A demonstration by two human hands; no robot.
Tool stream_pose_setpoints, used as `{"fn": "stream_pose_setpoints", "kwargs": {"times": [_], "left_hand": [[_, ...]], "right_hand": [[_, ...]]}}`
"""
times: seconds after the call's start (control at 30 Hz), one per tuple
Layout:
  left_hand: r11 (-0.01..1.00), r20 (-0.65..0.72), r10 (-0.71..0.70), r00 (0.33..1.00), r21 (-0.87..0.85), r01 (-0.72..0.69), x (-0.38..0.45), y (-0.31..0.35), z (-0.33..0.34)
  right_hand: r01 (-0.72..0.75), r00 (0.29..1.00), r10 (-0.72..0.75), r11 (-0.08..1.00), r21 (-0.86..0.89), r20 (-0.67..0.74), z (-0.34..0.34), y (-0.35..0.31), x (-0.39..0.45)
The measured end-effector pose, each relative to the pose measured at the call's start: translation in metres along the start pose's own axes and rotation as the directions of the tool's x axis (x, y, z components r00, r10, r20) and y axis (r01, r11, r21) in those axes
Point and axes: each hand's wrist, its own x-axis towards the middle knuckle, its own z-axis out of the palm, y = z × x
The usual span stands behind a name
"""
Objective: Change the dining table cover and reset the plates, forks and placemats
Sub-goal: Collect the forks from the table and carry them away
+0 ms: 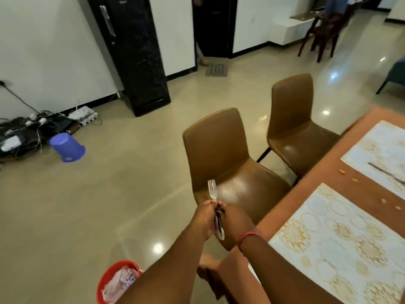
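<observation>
Both of my hands meet over the near brown chair (219, 150), holding forks (212, 189) with tines pointing up and handles sticking down between them. My left hand (205, 218) grips the forks from the left and my right hand (233, 218), with a red wrist thread, grips them from the right. The dining table (306, 187) with its orange-brown cover lies at the right. On it lie a near white-and-gold placemat (341, 244) and a far placemat (381, 150), the far one with a fork (385, 173) on it. Small crumbs dot the cover.
A second brown chair (293, 126) stands behind the first. A red bucket (116, 281) with cloth in it sits by my left arm. A purple bucket (66, 148) lies upturned near cables at the left wall. A black fridge (133, 55) stands at the back.
</observation>
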Motion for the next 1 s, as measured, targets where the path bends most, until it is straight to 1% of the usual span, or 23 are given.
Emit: {"fn": "stream_pose_setpoints", "kwargs": {"times": [0.13, 0.27, 0.4, 0.53, 0.63, 0.83, 1.0], "left_hand": [[0.999, -0.065, -0.039, 0.997, -0.004, 0.039, 0.058, 0.059, -0.093], [0.991, -0.144, -0.026, 0.989, -0.13, 0.007, 0.1, 0.128, -0.195], [0.981, -0.155, -0.023, 0.988, -0.195, -0.007, 0.13, 0.172, -0.244], [0.97, -0.172, -0.035, 0.984, -0.244, -0.008, 0.174, 0.208, -0.267], [0.97, -0.18, -0.049, 0.982, -0.243, 0.004, 0.211, 0.238, -0.274], [0.971, -0.234, -0.044, 0.971, -0.239, -0.013, 0.274, 0.326, -0.287], [0.973, -0.281, -0.009, 0.96, -0.223, -0.056, 0.322, 0.398, -0.295]], "right_hand": [[-0.05, 0.994, 0.035, 0.988, 0.148, 0.105, 0.05, -0.078, 0.084], [-0.008, 0.986, -0.044, 0.951, 0.309, 0.161, 0.088, -0.17, 0.16], [-0.024, 0.977, -0.057, 0.929, 0.37, 0.207, 0.104, -0.219, 0.208], [-0.052, 0.97, -0.041, 0.926, 0.374, 0.238, 0.107, -0.246, 0.266], [-0.081, 0.967, -0.018, 0.925, 0.372, 0.255, 0.108, -0.256, 0.315], [-0.011, 0.944, -0.107, 0.935, 0.353, 0.312, 0.084, -0.289, 0.43], [0.051, 0.928, -0.189, 0.918, 0.394, 0.32, 0.058, -0.321, 0.513]]}}
